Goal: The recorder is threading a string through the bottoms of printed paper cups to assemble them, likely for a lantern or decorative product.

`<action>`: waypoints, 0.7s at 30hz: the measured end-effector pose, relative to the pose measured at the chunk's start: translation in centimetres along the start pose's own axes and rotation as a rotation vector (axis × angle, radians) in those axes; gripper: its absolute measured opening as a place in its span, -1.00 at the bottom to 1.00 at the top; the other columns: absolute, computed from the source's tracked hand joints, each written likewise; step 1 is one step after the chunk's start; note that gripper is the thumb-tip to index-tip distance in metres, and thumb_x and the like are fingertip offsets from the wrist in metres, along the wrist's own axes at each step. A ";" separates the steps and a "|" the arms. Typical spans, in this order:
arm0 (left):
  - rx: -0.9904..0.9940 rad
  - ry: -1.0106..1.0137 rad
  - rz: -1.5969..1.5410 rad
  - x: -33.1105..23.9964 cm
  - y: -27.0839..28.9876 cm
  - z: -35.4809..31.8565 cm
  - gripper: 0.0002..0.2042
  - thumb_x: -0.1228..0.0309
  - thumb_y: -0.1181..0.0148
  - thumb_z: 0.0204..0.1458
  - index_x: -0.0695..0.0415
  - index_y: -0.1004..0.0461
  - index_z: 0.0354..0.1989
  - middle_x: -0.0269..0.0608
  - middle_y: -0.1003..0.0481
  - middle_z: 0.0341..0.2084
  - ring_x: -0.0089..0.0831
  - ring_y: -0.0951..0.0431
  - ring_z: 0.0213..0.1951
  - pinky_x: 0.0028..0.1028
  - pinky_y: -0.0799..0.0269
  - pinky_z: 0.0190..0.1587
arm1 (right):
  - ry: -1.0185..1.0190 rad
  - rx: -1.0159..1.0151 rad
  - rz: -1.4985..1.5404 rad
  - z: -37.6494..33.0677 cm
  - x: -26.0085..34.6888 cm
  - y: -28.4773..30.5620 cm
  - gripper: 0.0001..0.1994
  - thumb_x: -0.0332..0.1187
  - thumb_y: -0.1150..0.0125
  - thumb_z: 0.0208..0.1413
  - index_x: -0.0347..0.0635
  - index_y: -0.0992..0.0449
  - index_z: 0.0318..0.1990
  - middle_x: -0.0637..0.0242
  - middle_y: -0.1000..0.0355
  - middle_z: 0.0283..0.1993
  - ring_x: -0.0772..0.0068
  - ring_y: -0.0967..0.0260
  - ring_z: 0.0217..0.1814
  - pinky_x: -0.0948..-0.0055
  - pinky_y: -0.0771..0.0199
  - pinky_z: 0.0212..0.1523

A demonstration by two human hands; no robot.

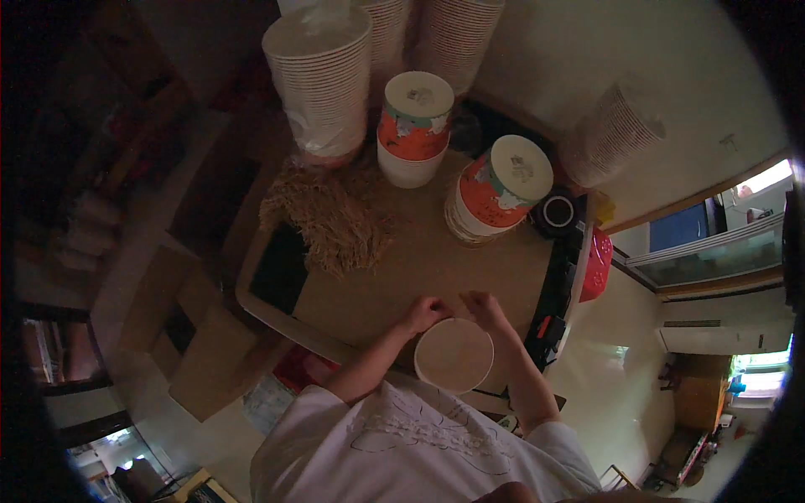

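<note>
Hands at work over a paper bowl on a cluttered tabletop
Left hand [426, 312] and right hand [482, 308] both curl closed at the far rim of the pale paper bowl [454, 355] near the tabletop [419, 260] edge; beyond lie straw [331, 218] and stacked printed bowls [496, 191]

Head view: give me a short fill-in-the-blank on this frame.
1. The round paper bowl sits between the left hand and the ___ hand.
2. The pile of straw-like fibre lies to the bowl's ___.
3. Both printed cup stacks have ___ tops.

Missing: right; left; white
</note>
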State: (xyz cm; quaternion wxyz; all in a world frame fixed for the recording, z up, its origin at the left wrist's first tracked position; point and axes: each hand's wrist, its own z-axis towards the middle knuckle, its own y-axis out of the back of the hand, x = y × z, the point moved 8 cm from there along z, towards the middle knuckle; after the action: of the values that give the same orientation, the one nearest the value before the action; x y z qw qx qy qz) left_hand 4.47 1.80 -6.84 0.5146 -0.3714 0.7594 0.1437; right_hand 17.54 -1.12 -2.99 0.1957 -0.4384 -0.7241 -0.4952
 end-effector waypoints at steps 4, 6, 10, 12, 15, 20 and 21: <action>-0.068 0.015 -0.213 -1.1 0.4 -0.6 -0.82 0.38 -0.17 -0.15 0.21 -0.41 -0.41 -0.33 -0.44 -0.50 -0.61 -0.40 -0.42 -0.56 -0.34 -0.34 | 0.165 -0.085 -0.011 0.2 -0.5 -0.5 -0.84 -0.36 0.05 -0.01 -0.27 -0.37 -0.40 0.24 -0.30 -0.52 0.49 -0.20 -0.46 0.46 -0.24 -0.42; 0.017 -0.043 -0.109 -1.1 0.6 -0.7 -0.83 0.44 -0.13 -0.12 0.20 -0.35 -0.34 -0.34 -0.42 -0.44 -0.62 -0.39 -0.35 -0.57 -0.33 -0.28 | 0.089 -0.121 0.061 0.2 -1.1 -0.2 -0.86 -0.40 0.06 -0.04 -0.26 -0.37 -0.35 0.19 -0.30 -0.50 0.39 -0.23 -0.46 0.46 -0.24 -0.42; 0.195 -0.242 -0.083 -2.6 0.7 -1.4 -0.84 0.52 -0.10 -0.11 0.19 -0.33 -0.32 -0.36 -0.41 -0.43 -0.60 -0.39 -0.32 -0.56 -0.34 -0.26 | 0.219 0.027 0.126 -0.3 0.3 -0.6 -0.85 -0.40 0.08 -0.03 -0.25 -0.39 -0.36 0.24 -0.30 -0.52 0.47 -0.23 -0.47 0.53 -0.24 -0.42; 0.255 -0.159 -0.086 -2.5 0.3 -1.5 -0.84 0.54 -0.12 -0.13 0.19 -0.35 -0.32 -0.35 -0.41 -0.43 -0.59 -0.40 -0.33 -0.55 -0.35 -0.25 | 0.185 0.034 0.133 -0.4 0.4 -0.8 -0.84 -0.39 0.08 -0.03 -0.25 -0.40 -0.36 0.25 -0.30 -0.53 0.48 -0.24 -0.47 0.55 -0.24 -0.42; 0.288 -0.089 -0.063 -1.7 0.3 -1.2 -0.81 0.50 -0.10 -0.09 0.17 -0.35 -0.26 -0.33 -0.41 -0.35 -0.59 -0.38 -0.26 -0.53 -0.32 -0.17 | 0.052 -0.027 0.120 -0.4 -0.1 -0.8 -0.82 -0.36 0.07 -0.01 -0.25 -0.42 -0.37 0.26 -0.33 -0.53 0.48 -0.28 -0.47 0.54 -0.26 -0.42; 0.229 -0.082 0.043 -1.0 1.3 -0.7 -0.85 0.53 -0.06 -0.09 0.19 -0.39 -0.30 -0.31 -0.44 -0.41 -0.58 -0.40 -0.34 -0.53 -0.34 -0.24 | 0.111 -0.167 0.067 -1.2 2.7 0.5 -0.83 -0.37 -0.01 -0.05 -0.29 -0.45 -0.41 0.24 -0.39 -0.50 0.49 -0.31 -0.45 0.54 -0.30 -0.40; 0.198 -0.102 0.119 -0.8 1.7 -0.6 -0.86 0.57 -0.04 -0.10 0.21 -0.41 -0.32 -0.31 -0.45 -0.45 -0.57 -0.42 -0.39 -0.54 -0.36 -0.30 | 0.113 -0.164 0.067 -1.1 2.5 0.3 -0.83 -0.37 -0.01 -0.05 -0.29 -0.45 -0.41 0.24 -0.39 -0.50 0.49 -0.31 -0.45 0.54 -0.30 -0.40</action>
State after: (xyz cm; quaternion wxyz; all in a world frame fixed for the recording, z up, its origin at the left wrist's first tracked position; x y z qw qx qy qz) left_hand 3.00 2.97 -6.20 0.5772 -0.2654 0.7633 0.1171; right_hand 16.26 -0.96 -0.54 0.2160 -0.4481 -0.6538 -0.5702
